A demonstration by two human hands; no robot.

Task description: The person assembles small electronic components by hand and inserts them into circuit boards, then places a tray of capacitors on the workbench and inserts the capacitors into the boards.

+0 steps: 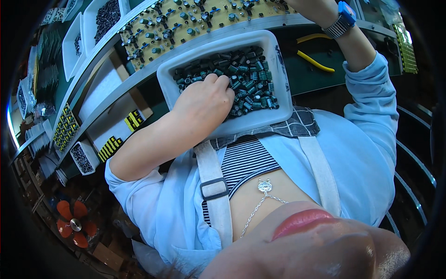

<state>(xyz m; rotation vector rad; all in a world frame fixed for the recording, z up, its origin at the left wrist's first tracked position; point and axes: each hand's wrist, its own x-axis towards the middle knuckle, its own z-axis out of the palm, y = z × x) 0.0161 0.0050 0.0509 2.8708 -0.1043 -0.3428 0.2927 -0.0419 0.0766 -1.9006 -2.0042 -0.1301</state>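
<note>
A white plastic bin (169,88) full of small dark green cylindrical capacitors (253,86) rests in front of my chest. My left hand (206,97) reaches into it, fingers curled down among the capacitors. Its fingertips are hidden, so what they grip cannot be made out. Beyond the bin lies a long tan circuit board (174,23), set with many green capacitors, black parts and blue pieces. Over its right end is my right hand (318,10), with a watch (343,21) on the wrist. The upper picture edge cuts off its fingers.
A pale metal rail (204,38) runs between bin and board. Two yellow curved strips (316,61) lie right of the bin. White trays (88,28) of dark parts stand at far left, with yellow-black component blocks (66,128) nearer. An orange-bladed fan (75,224) is at lower left.
</note>
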